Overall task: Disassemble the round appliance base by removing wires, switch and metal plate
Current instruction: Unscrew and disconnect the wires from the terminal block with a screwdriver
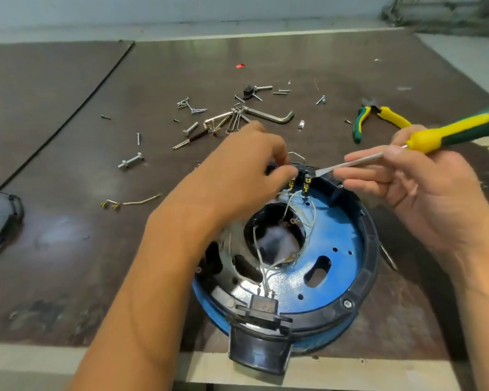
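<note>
Now the round appliance base [362, 300] lies on the desk [68, 136] at about 5 o'clock from the desk's middle, close to the front edge. The blue metal plate [336, 230] is still inside its black ring. The switch [304, 166] sits at 12 o'clock of the ring. White wires [290, 201] run from its terminals down to the middle hole and on to the socket [263, 303] at 6 o'clock.

The left hand [237, 176] has curled fingers, and its thumb and fingertips pinch the switch from the 9 o'clock side; which part exactly they hold is hidden. The right hand [424, 190] holds the screwdriver [359, 162] between thumb and fingers. The flat tip is just beside the switch, at its 2 o'clock side.

The main danger, I think, is a slip. If the tip jumps off the plastic under pressure, it goes straight toward the left fingertips, which are very near. Too much levering could also crack the switch housing or its clip. A pull on a wire itself, and not on its connector, may tear the wire out of the crimp. The base is not fixed, and its socket end hangs over the desk edge, so a hard push could turn or shift it.
</note>
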